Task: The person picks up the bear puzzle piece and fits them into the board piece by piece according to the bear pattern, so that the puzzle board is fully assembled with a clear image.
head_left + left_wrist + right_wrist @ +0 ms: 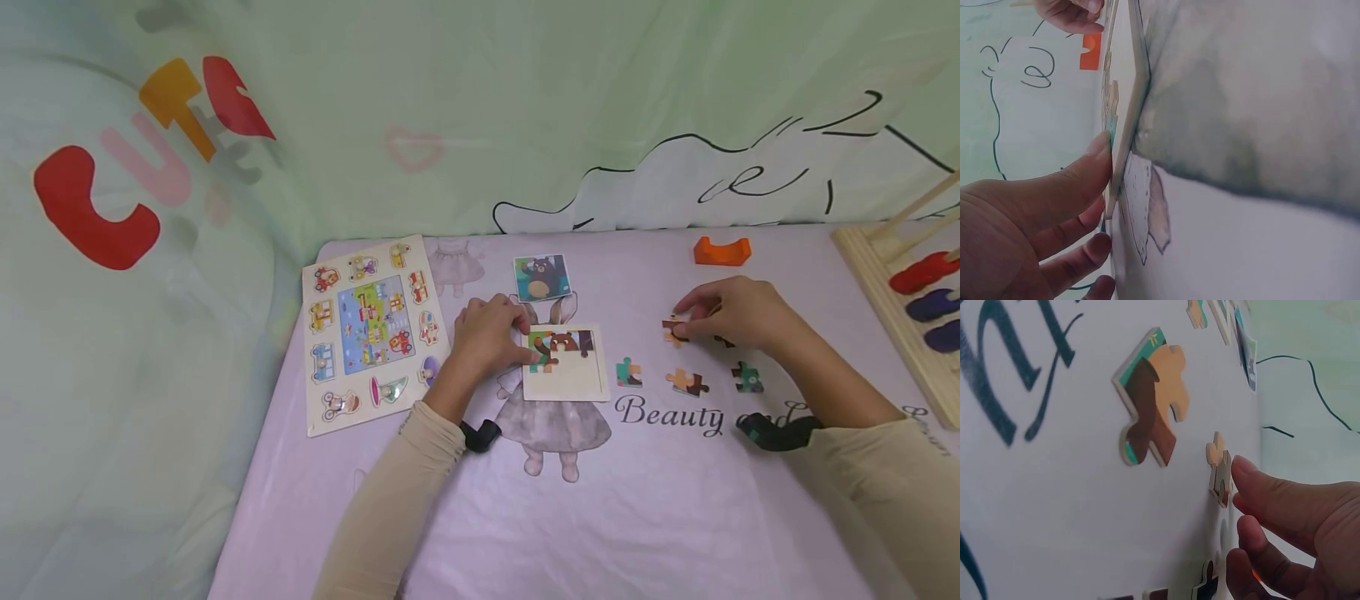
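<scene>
Your table point(637, 517): covered by a pale lilac cloth with printed lettering point(671, 417) and a rabbit figure point(555, 427).
To your left: a vehicle board point(375, 329), lying askew.
Before you: the bear puzzle tray point(566, 390), a bear card point(542, 277) just beyond it.
Right of the tray: loose jigsaw pieces point(687, 382), three in your nearer row.
Near the far edge: an orange block point(722, 252).
Far right: a wooden bead frame point(892, 308), cut off in your view.

Pale green fabric backdrop point(450, 83), lilac-covered table point(637, 525)
</scene>
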{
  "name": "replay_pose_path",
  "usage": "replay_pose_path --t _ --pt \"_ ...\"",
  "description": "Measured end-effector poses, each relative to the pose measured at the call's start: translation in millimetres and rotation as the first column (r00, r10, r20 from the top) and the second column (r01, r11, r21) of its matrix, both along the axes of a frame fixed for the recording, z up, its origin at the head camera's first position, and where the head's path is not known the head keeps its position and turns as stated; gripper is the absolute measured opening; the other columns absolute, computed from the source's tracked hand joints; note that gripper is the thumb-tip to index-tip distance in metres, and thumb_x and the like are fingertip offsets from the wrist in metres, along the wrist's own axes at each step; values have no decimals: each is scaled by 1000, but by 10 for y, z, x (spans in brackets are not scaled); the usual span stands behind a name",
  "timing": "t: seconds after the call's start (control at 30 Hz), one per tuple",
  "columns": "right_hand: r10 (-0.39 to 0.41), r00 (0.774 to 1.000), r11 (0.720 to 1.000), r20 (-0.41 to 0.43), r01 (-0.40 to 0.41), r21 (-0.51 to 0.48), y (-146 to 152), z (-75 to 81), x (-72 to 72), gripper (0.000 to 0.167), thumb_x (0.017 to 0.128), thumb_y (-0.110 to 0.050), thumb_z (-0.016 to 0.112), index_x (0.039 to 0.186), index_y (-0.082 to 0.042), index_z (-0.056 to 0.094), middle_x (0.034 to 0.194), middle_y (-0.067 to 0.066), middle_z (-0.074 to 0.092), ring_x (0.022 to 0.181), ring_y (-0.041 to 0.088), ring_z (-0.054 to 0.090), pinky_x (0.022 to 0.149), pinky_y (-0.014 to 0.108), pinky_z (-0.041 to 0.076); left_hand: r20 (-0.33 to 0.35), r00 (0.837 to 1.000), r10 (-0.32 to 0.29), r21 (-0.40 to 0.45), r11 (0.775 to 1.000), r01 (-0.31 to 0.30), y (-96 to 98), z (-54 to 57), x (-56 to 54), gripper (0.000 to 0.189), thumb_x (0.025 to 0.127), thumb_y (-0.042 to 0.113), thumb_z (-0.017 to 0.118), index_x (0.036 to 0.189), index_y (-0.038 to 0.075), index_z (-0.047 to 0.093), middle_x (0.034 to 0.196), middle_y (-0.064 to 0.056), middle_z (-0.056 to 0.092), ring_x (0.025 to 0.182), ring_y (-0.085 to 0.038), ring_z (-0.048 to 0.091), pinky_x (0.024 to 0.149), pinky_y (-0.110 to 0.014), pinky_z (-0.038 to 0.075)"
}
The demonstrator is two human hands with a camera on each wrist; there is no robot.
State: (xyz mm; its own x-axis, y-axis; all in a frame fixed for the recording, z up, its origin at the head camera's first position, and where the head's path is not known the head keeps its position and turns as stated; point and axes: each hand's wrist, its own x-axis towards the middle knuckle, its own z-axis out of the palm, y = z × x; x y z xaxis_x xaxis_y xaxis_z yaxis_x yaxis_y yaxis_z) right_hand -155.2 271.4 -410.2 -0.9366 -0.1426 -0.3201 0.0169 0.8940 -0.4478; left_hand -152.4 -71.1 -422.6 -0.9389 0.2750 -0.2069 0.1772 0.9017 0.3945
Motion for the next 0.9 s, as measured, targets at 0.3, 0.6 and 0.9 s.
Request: replay_pose_path --t 0.3,0.6,0.9 --pt "5 1000 1000 4 -4 -17 5 -14 1 42 83 -35 85 113 -7 73 86 5 63 84 27 53 62 34 41 3 1000 -1 4 1000 1 1 -6 -6 34 75 42 90 92 25 67 119 3 61 128 -31 47 116 -53 32" --pt "-8 1000 1000 30 8 -17 16 -42 -17 43 84 -33 84 117 -8 72 95 10 64 90 29 53 65 34 43 11 1000 3 -3 1000 -3 11 -4 -11 34 75 43 90 91 25 66 118 3 60 129 -31 47 117 -53 31" --pt "-9 1000 999 20 9 -33 -13 -50 -13 37 85 -27 84 115 -8 73 92 8 63 89 28 52 65 34 42 10 1000 8 -2 1000 -7 10 3 -13 34 74 42 91 91 24 67 117 2 60 128 -31 47 117 -54 31"
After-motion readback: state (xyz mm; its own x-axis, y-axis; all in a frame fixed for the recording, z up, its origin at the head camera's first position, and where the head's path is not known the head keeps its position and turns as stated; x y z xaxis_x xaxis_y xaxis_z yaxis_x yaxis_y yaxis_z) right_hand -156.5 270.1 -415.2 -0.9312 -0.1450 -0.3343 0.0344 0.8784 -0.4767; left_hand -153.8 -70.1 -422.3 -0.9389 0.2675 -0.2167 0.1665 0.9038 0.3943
